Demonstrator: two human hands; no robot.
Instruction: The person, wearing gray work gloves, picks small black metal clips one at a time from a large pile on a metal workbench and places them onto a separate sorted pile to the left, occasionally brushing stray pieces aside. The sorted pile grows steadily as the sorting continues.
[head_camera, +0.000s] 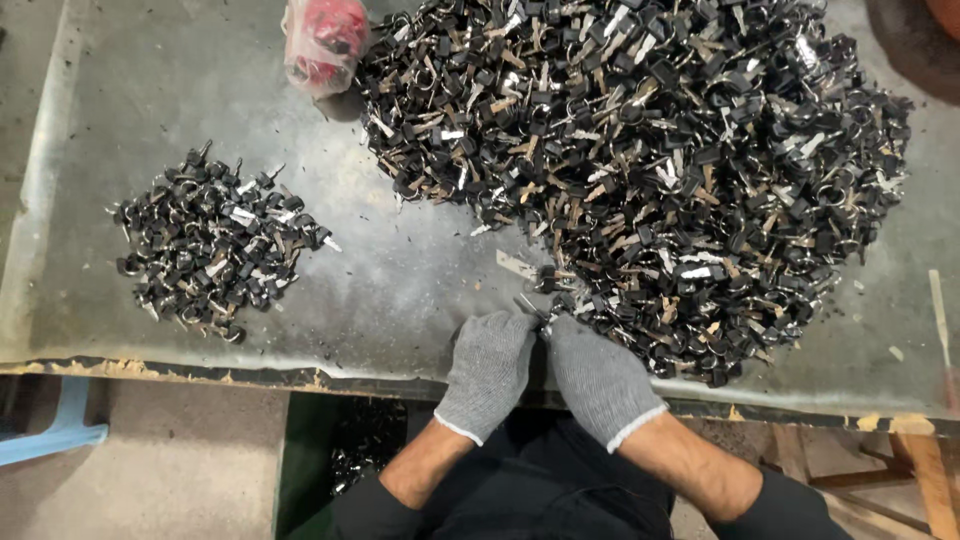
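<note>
At six o'clock on the grey metal tabletop (400, 290), a small key piece (530, 308) with a black head sits pinched between both gloved hands; only its tip pokes out, so its shape is hard to read. Left hand (487, 368) and right hand (598, 378) press together, fingers curled tight onto that piece, and the knit gloves hide the fingertips, so exactly which fingers clamp it cannot be told.

Just past the hands, toward twelve and one o'clock, spreads a large heap of black-headed keys (650, 160); its near edge touches the right glove, and its far edge is cut off by the top of the view. One loose silver key blade (516, 264) lies at eleven o'clock from the hands, just beside the heap.

Well apart at nine o'clock rests a smaller pile of keys (215, 245) (the same kind, as far as can be seen). A clear plastic bag with something red inside (322, 40) stands at eleven o'clock, its top cropped. Below the table edge, dark sleeves and a dim bin of metal parts (365, 455) are barely legible.
</note>
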